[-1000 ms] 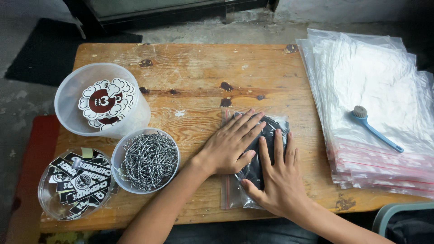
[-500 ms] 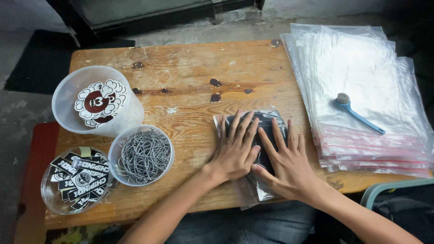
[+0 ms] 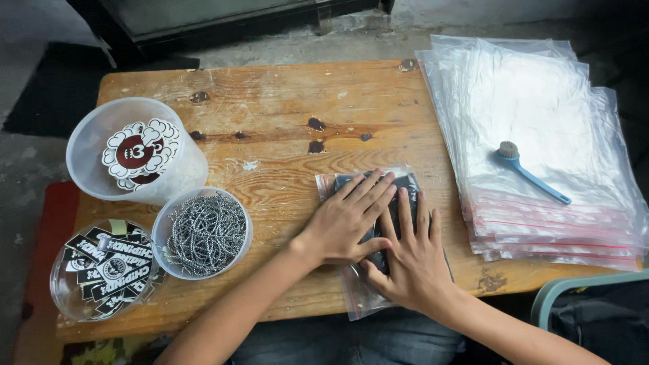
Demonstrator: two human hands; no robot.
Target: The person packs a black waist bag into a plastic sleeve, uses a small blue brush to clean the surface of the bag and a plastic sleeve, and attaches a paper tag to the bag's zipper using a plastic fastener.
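Nearest, at the near edge of the bench (image 3: 284, 101), right hand (image 3: 409, 260) laid palm down, fingers (image 3: 404, 215) straight and slightly spread, gripping nothing. Just beyond and overlapping it from the left, left hand (image 3: 345, 220) likewise flat, fingers fanned toward the far right, clasping nothing either. Under both, one clear zip bag (image 3: 353, 301) with a dark folded item inside, lying flat near the middle of the bench, its near end overhanging the edge. Judged as a pressing-flat step, smoothing the filled bag and pushing air out; cannot tell whether the seal is shut. To the left, three round clear tubs: one near-left tub of black stickers (image 3: 101, 270), one tub of silver ball chains (image 3: 203, 233) just beside it, one taller tub of round red-and-white stickers (image 3: 135, 152) farther back. To the right, one thick stack of empty bags (image 3: 534, 101), too many layers to count, with one blue brush (image 3: 531, 174) resting on top. Farthest, bare concrete floor past the bench.
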